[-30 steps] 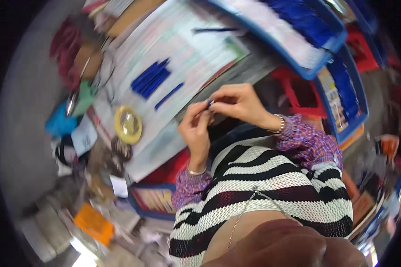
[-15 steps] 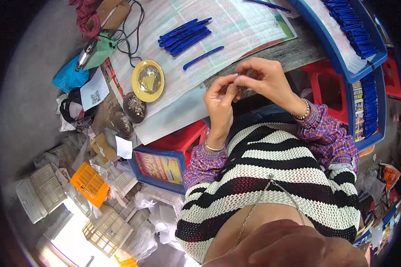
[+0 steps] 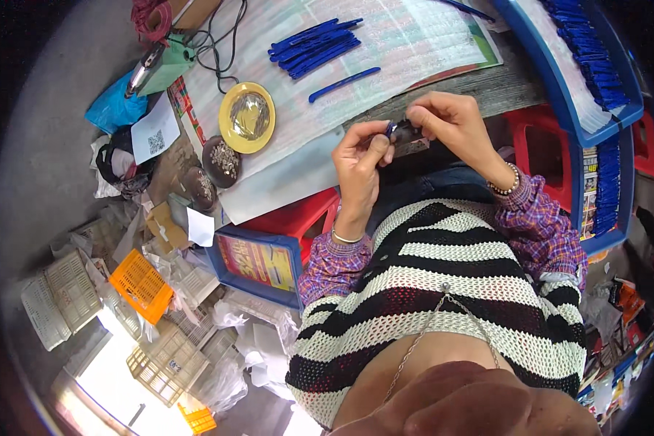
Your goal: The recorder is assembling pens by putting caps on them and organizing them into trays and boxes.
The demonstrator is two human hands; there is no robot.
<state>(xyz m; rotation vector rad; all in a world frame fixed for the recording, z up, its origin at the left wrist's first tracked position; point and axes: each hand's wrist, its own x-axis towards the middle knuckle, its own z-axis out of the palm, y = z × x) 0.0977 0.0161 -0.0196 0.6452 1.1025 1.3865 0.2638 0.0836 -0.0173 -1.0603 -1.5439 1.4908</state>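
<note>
Fingers (image 3: 379, 145) of left hand (image 3: 361, 163) pinched shut on small blue pen part (image 3: 392, 129); right hand (image 3: 447, 120) fingers closed on its other end, held above tabletop (image 3: 487, 91) edge. Finished-looking blue pens (image 3: 314, 47) piled on paper sheet (image 3: 385, 65), one single pen (image 3: 344, 83) lying apart. Many blue pieces waiting in blue tray (image 3: 596, 65). Judged: assembly well short of complete.

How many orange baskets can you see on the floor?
2. One orange basket lies left of the blue box, among white crates. A smaller orange basket sits at the bottom edge, partly cut off. More may be hidden under the clutter.
</note>
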